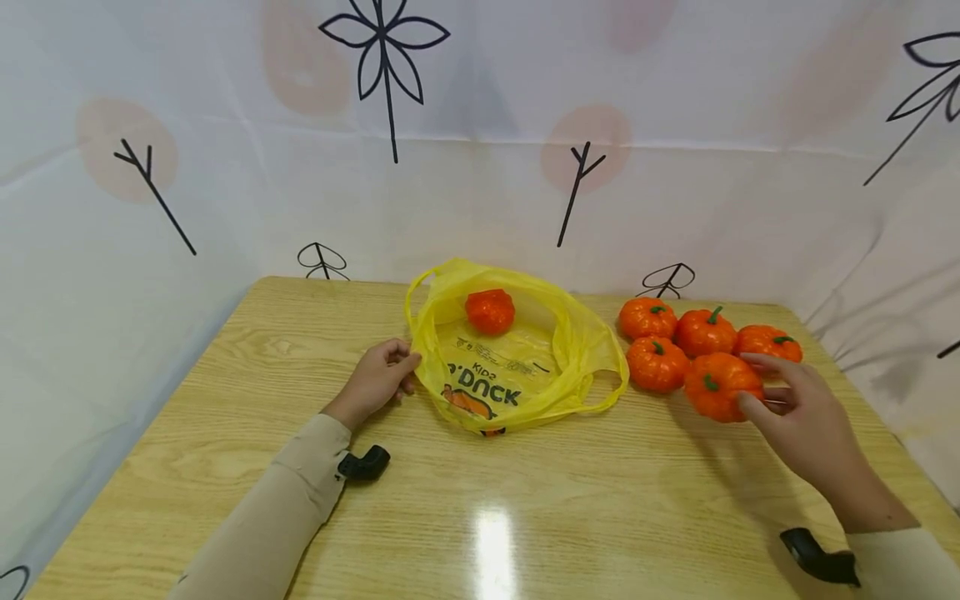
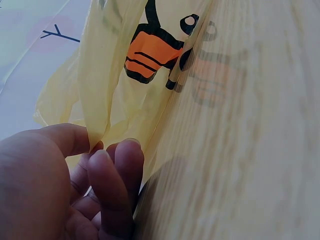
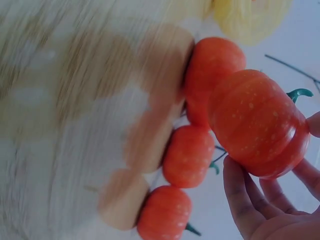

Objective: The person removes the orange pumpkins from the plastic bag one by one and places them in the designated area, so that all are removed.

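Note:
A yellow plastic bag point(image 1: 525, 408) lies on the table with its mouth spread wide, one orange pumpkin point(image 1: 491, 312) inside it. At the bag's left rim, my left hand point(image 1: 380, 375) pinches the thin plastic between thumb and fingers, which the left wrist view shows up close. My right hand point(image 1: 806, 417) grips a small toy pumpkin point(image 3: 257, 122) with a green stem. In the right wrist view that pumpkin is raised off the table, in front of the others. Several more pumpkins point(image 1: 657, 364) sit in a cluster just beyond it, right of the bag.
The wooden table point(image 1: 420, 517) has its back edge near a white cloth point(image 1: 472, 200) printed with plants. Dark wrist devices point(image 1: 365, 463) are strapped at both cuffs. The bag's right handle loop point(image 1: 609, 392) lies close to the pumpkin cluster.

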### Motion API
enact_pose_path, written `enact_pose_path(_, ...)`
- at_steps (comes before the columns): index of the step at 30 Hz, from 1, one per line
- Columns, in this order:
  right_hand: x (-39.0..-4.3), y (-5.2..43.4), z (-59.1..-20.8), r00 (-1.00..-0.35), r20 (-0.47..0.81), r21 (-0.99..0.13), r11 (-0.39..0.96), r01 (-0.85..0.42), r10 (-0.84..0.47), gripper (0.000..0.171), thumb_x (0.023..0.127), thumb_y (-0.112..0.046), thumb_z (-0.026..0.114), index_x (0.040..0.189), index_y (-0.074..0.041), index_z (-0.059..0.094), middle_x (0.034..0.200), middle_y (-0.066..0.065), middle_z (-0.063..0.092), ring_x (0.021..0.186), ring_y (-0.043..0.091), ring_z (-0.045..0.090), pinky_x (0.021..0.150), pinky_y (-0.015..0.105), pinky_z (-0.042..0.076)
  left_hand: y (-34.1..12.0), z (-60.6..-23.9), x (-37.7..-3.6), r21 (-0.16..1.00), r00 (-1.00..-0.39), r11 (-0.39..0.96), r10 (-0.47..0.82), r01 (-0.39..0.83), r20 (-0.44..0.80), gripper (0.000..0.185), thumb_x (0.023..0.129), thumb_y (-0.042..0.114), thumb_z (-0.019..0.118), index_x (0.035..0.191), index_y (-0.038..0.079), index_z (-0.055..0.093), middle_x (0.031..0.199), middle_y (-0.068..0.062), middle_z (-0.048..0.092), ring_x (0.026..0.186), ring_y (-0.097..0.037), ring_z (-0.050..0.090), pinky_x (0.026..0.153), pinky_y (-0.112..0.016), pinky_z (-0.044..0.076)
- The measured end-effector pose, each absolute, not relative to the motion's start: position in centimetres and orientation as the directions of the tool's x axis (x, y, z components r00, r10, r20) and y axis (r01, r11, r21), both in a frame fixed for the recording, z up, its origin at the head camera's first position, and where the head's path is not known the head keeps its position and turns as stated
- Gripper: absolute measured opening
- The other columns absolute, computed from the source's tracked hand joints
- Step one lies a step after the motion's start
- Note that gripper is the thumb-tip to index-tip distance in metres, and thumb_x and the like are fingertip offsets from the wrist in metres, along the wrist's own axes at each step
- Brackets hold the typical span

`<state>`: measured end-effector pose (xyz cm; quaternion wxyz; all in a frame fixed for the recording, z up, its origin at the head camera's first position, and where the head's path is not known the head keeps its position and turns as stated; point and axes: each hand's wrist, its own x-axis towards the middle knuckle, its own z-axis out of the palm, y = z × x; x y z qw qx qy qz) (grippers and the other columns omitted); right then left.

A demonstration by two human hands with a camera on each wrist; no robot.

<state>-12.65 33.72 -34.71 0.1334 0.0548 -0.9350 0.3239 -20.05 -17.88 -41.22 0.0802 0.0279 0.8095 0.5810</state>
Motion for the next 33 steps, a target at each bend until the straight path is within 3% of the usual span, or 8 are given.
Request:
enact_pose_path(10, -14.2, 35.9, -35.5, -0.989, 0.143, -0.633, 0.772, -0.059, 0.042, 0.056, 0.100, -0.028, 0.060, 0.145, 0.001, 0.044, 0.121, 0.010, 0.046, 0.083, -0.030, 0.039, 0.059, 0.012, 0.048, -17.8, -41.1, -20.2, 0.944, -0.987, 0.325, 0.129, -0.049, -0.096, 0.025, 0.103, 0.030, 0.057, 0.109, 0.005, 0.056, 0.089, -0.006, 0.061, 0.066, -0.018, 0.063, 0.054, -0.028, 0.053)
enact_pose_path(12, -14.4, 36.2, -35.6, -0.992, 0.114, -0.631, 0.775, -0.033, 0.050, 0.059, 0.101, -0.032, 0.059, 0.147, -0.001, 0.042, 0.125, 0.012, 0.046, 0.087, -0.014, 0.058, 0.059, 0.014, 0.048, -17.8, -41.2, -20.2, 0.943, -0.987, 0.327, 0.128, -0.056, -0.102, 0.026, 0.103, 0.030, 0.057, 0.110, 0.005, 0.056, 0.089, -0.006, 0.061, 0.066, -0.018, 0.063, 0.054, -0.028, 0.053)
enact_pose_path(14, -14.7, 36.4, -35.7, -0.995, 0.080, -0.633, 0.775, -0.004, 0.060, 0.061, 0.101, -0.035, 0.057, 0.150, -0.002, 0.039, 0.130, 0.017, 0.045, 0.099, 0.015, 0.068, 0.059, 0.016, 0.048, -17.8, -41.2, -20.3, 0.943, -0.986, 0.329, 0.127, -0.060, -0.107, 0.026, 0.103, 0.030, 0.057, 0.111, 0.005, 0.056, 0.089, -0.006, 0.062, 0.066, -0.018, 0.063, 0.054, -0.028, 0.053)
enact_pose_path(17, -14.9, 36.5, -35.9, -0.997, 0.045, -0.638, 0.770, 0.017, 0.060, 0.062, 0.102, -0.037, 0.054, 0.152, -0.003, 0.036, 0.138, 0.026, 0.041, 0.115, 0.058, 0.051, 0.059, 0.018, 0.047, -17.8, -41.0, -20.2, 0.943, -0.986, 0.328, 0.127, -0.063, -0.110, 0.025, 0.104, 0.028, 0.056, 0.112, 0.005, 0.056, 0.090, -0.008, 0.062, 0.067, -0.019, 0.063, 0.053, -0.028, 0.052)
enact_pose_path(19, -15.1, 36.6, -36.0, -0.998, 0.030, -0.644, 0.765, 0.022, 0.054, 0.062, 0.103, -0.037, 0.052, 0.151, -0.003, 0.035, 0.140, 0.029, 0.040, 0.116, 0.060, 0.049, 0.059, 0.018, 0.047, -17.7, -40.6, -20.0, 0.941, -0.985, 0.332, 0.130, -0.062, -0.111, 0.024, 0.105, 0.026, 0.055, 0.113, 0.003, 0.056, 0.091, -0.009, 0.062, 0.067, -0.020, 0.063, 0.054, -0.029, 0.053)
enact_pose_path(25, -15.6, 36.9, -36.6, -0.999, 0.001, -0.648, 0.761, 0.025, 0.033, 0.061, 0.104, -0.036, 0.048, 0.151, 0.000, 0.033, 0.142, 0.033, 0.038, 0.114, 0.058, 0.049, 0.060, 0.016, 0.044, -17.1, -38.7, -18.9, 0.937, -0.984, 0.344, 0.140, -0.057, -0.111, 0.021, 0.105, 0.020, 0.054, 0.110, -0.001, 0.056, 0.091, -0.014, 0.062, 0.069, -0.025, 0.064, 0.055, -0.029, 0.054)
enact_pose_path(29, -16.0, 37.2, -36.9, -0.999, -0.027, -0.673, 0.738, 0.051, 0.044, 0.061, 0.105, -0.035, 0.045, 0.151, 0.004, 0.031, 0.142, 0.036, 0.037, 0.093, 0.021, 0.067, 0.060, 0.017, 0.048, -17.3, -39.2, -19.2, 0.939, -0.984, 0.340, 0.139, -0.055, -0.108, 0.022, 0.105, 0.021, 0.054, 0.109, 0.000, 0.056, 0.090, -0.012, 0.062, 0.068, -0.025, 0.064, 0.054, -0.029, 0.053)
enact_pose_path(33, -16.3, 37.3, -37.1, -0.996, -0.065, -0.729, 0.679, 0.087, 0.058, 0.062, 0.106, -0.032, 0.041, 0.151, 0.008, 0.026, 0.143, 0.039, 0.031, 0.074, -0.006, 0.062, 0.063, 0.015, 0.053, -17.6, -40.7, -20.0, 0.942, -0.985, 0.331, 0.136, -0.056, -0.106, 0.023, 0.105, 0.024, 0.054, 0.110, 0.002, 0.056, 0.089, -0.007, 0.062, 0.068, -0.022, 0.064, 0.053, -0.029, 0.053)
